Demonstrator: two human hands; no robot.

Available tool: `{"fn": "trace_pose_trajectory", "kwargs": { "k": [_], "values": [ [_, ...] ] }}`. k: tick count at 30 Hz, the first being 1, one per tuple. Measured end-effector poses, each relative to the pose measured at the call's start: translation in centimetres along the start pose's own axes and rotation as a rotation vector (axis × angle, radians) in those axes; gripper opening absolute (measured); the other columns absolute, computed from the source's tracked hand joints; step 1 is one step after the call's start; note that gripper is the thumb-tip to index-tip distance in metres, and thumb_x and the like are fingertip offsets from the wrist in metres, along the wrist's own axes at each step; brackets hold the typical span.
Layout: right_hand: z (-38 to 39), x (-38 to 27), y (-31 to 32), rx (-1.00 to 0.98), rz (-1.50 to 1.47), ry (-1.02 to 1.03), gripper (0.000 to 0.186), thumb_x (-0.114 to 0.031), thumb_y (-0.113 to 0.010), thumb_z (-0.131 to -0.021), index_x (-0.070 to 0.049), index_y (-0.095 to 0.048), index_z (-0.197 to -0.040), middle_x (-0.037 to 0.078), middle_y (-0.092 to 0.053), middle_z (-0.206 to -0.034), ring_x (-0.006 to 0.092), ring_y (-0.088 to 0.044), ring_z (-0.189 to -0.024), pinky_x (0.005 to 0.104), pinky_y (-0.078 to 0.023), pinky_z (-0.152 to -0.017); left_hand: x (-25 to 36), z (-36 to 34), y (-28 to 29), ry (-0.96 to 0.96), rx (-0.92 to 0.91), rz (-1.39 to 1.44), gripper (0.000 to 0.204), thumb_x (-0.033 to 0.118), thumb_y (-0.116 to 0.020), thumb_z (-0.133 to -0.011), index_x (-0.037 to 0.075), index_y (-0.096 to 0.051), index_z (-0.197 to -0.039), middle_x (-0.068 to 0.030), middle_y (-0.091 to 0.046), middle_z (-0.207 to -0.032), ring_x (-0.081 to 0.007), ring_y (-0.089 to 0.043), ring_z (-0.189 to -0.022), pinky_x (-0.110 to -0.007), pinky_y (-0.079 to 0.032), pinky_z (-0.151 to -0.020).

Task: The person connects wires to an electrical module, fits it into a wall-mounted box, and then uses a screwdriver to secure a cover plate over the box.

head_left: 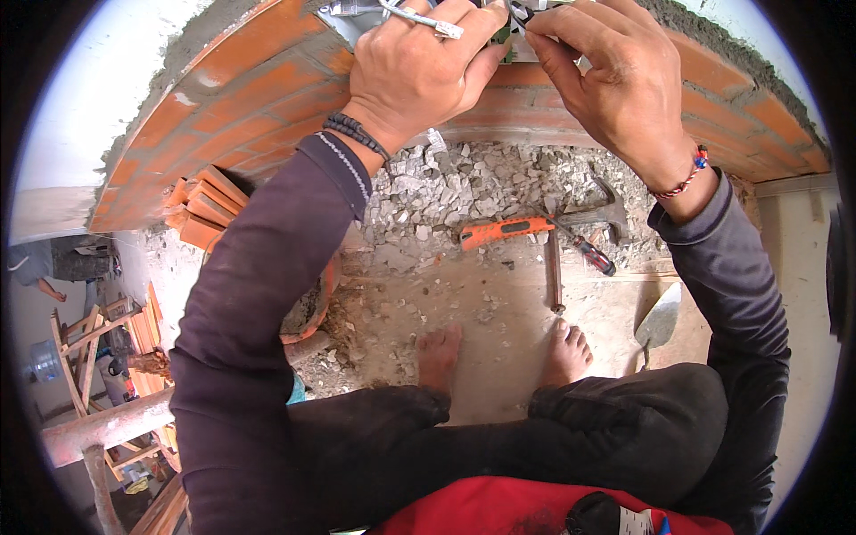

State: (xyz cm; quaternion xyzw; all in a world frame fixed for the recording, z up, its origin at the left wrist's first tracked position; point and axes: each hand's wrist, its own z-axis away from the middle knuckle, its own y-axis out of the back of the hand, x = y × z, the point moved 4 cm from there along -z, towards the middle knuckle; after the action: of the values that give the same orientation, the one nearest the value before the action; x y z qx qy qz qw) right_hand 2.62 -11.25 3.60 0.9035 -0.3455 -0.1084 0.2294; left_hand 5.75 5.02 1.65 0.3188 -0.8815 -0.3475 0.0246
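At the top edge, both my hands work close together over a white opened box point(528, 51) with a bit of green circuit board point(506, 37) in it. My left hand point(419, 76) is closed, its fingertips bent toward the box; what they grip is hidden. A grey cable point(412, 15) with a white tag lies across its fingers. My right hand point(620, 76) pinches thumb and forefinger at a thin dark wire point(522, 14) beside the left fingertips. The picture's edge cuts off part of the box and the wiring.
Behind the box curves a brick wall point(259, 102). Broken rubble point(419, 192) lies below it, with an orange utility knife point(486, 234), hammer point(593, 215), screwdriver point(595, 257) and rusty metal rod point(555, 272). A trowel point(660, 319) lies right; stacked bricks point(209, 205) and a bucket point(312, 308) stand left.
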Motion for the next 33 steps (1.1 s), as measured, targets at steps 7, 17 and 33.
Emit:
{"fn": "trace_pose_trajectory", "kwargs": {
  "k": [7,17,33],
  "values": [
    [0.3,0.2,0.2,-0.010,-0.043,-0.049,0.015,-0.012,-0.075,-0.088,-0.007,-0.072,-0.102,0.004,-0.066,-0.077,0.0135,-0.059,-0.067,0.0263,-0.047,-0.061,0.6,-0.7,1.9,-0.005,-0.417,-0.109,0.041,0.019,-0.069,-0.085,0.006,-0.061,-0.123,-0.0103,-0.060,-0.099,-0.0290,-0.063,-0.077,-0.039,-0.052,-0.060],
    [5.7,-0.3,-1.0,-0.042,-0.285,-0.467,0.019,-0.017,-0.074,-0.092,-0.008,-0.074,-0.109,0.003,-0.068,-0.076,0.0098,-0.061,-0.065,0.0233,-0.049,-0.059,0.0,0.4,1.0,-0.017,-0.152,0.041,0.044,0.014,-0.070,-0.079,0.008,-0.061,-0.122,-0.0132,-0.060,-0.103,-0.0344,-0.063,-0.086,-0.045,-0.052,-0.071],
    [5.0,0.8,-6.6,0.252,-0.177,-0.707,0.019,-0.019,-0.082,-0.081,-0.002,-0.075,-0.085,0.010,-0.064,-0.059,0.0153,-0.060,-0.049,0.0301,-0.047,-0.049,-0.1,0.6,0.6,-0.023,-0.049,0.068,0.045,0.005,-0.066,-0.074,0.010,-0.064,-0.118,-0.0113,-0.061,-0.100,-0.0341,-0.064,-0.084,-0.043,-0.052,-0.068]
  ]
}}
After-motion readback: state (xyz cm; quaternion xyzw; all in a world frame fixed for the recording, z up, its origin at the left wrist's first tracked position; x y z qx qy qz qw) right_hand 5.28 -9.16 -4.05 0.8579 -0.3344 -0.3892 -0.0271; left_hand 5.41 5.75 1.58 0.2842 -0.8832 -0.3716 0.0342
